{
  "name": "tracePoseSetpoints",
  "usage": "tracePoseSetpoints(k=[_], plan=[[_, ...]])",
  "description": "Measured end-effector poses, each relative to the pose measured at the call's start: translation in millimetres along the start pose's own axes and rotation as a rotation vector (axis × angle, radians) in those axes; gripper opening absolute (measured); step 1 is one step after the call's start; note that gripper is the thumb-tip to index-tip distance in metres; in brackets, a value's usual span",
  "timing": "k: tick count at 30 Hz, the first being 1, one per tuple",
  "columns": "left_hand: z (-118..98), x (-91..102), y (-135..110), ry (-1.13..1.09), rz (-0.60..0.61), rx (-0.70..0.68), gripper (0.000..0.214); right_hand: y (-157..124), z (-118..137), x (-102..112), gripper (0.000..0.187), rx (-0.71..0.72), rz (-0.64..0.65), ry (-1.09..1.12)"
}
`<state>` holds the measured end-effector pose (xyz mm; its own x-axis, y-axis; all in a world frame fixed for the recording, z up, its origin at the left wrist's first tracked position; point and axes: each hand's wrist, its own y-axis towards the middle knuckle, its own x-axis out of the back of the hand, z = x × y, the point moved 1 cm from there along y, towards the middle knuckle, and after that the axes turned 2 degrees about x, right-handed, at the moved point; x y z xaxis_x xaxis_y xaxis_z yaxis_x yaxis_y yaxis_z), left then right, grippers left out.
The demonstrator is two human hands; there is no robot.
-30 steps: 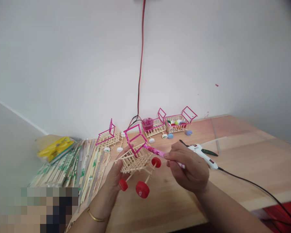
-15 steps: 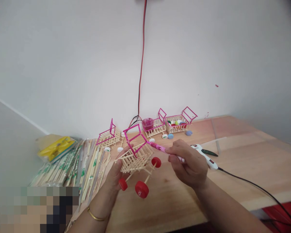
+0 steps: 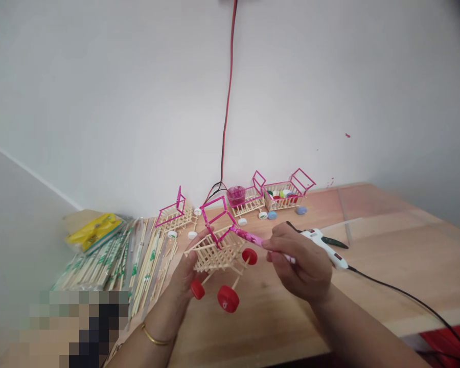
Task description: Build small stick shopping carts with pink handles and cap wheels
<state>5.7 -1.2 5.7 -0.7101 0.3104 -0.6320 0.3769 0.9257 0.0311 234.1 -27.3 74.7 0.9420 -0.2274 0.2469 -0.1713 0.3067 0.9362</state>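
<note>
My left hand (image 3: 183, 273) is closed around the far left side of a miniature stick cart (image 3: 217, 255), holding it tilted above the table; some fingers are hidden behind it. Plain pale sticks form its basket, and its handle frame (image 3: 214, 204) is magenta. Red bottle-cap wheels (image 3: 228, 299) hang beneath. Between the thumb and fingers of my right hand (image 3: 301, 260) is a slim paintbrush (image 3: 251, 237) with a pink, paint-smeared handle. Its tip meets the magenta edge at the cart's right side.
Similar carts (image 3: 175, 215) stand along the wall, one bearing a cup of magenta paint (image 3: 236, 196), another filled with caps (image 3: 281, 195). A white glue gun (image 3: 331, 250) lies right, its black cord trailing. Bagged sticks (image 3: 99, 258) and a yellow packet (image 3: 95, 230) lie left.
The whole view has shifted slightly. My left hand still grips the cart, and the brush stays at its magenta edge with hardly any visible movement.
</note>
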Motion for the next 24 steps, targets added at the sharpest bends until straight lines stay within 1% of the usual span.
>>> tracePoseSetpoints(k=[3, 6, 11, 17, 20, 24], plan=[[0, -0.4, 0, -0.006, 0.004, 0.000, 0.080, 1, 0, 0, 0.042, 0.043, 0.000, 0.033], [0, 0.9, -1, -0.001, 0.008, -0.007, 0.079, 2, 1, 0, 0.042, 0.045, 0.000, 0.040], [2, 3.7, -3, -0.008, 0.040, 0.012, 0.077, -1, -2, 1, 0.034, -0.055, -0.029, -0.008], [0, 1.9, -4, -0.016, 0.009, 0.034, 0.079, -8, -6, 4, 0.030, -0.160, -0.143, -0.061], [1, 1.4, -5, -0.024, 0.025, 0.035, 0.080, -10, -7, 4, 0.028, -0.184, -0.148, -0.065], [3, 2.3, -6, -0.049, 0.054, 0.052, 0.075, -12, -7, 3, 0.026, -0.188, -0.153, -0.069]])
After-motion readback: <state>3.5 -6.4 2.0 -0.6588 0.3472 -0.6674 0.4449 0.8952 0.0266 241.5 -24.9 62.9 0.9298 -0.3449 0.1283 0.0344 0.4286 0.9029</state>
